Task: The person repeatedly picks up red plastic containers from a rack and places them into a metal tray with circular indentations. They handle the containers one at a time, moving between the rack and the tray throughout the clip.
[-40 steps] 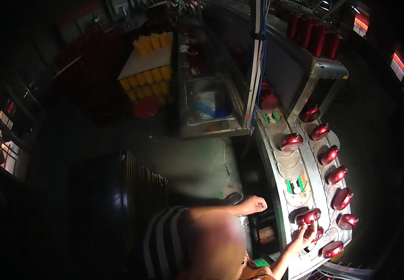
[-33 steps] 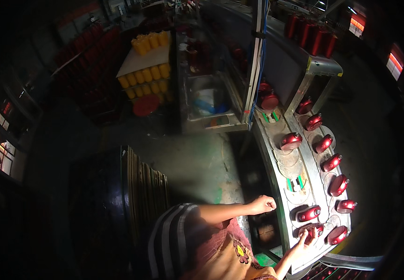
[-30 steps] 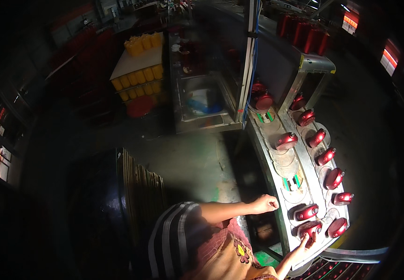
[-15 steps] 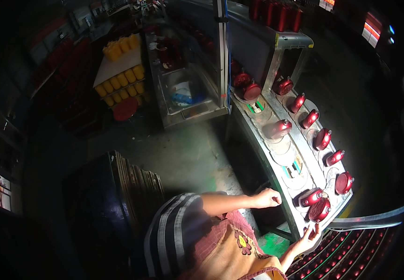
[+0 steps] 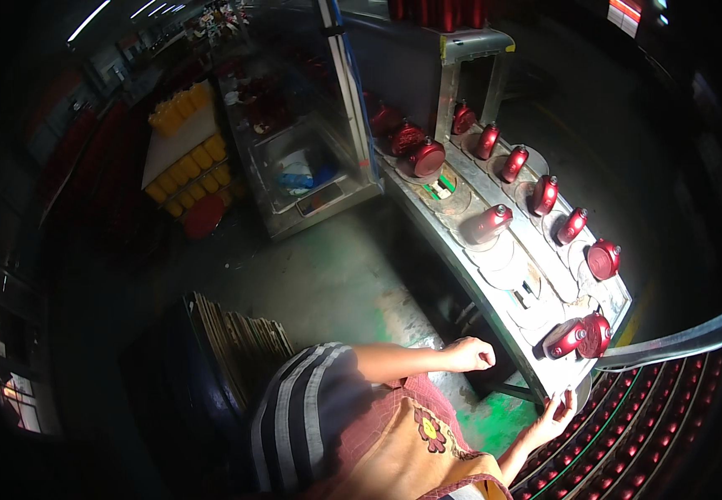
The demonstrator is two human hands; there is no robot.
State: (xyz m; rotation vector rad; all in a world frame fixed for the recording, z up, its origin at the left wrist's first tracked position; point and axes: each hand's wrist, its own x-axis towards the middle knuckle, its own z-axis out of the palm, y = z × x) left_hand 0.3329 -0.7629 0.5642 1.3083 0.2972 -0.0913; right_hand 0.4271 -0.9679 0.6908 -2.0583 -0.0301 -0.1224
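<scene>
- Left hand (image 5: 470,356): loosely clenched, nothing visible in it, left of conveyor (image 5: 559,377).
- Right hand (image 5: 558,417): released, by conveyor's near end.
- Two red canisters (image 5: 597,336) just beyond it; more remain farther up.
- Red rows (image 5: 628,433), near right: look well filled already.

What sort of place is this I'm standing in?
Likely a factory: red metallic vessels rest along a conveyor-like line, more red pieces fill rows nearby, and yellow cylinders stand stacked.

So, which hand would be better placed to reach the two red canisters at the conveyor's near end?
Probably the right hand: it is by the conveyor's near end, pointing toward both red canisters. The left hand is loosely curled beside the long edge.
</scene>
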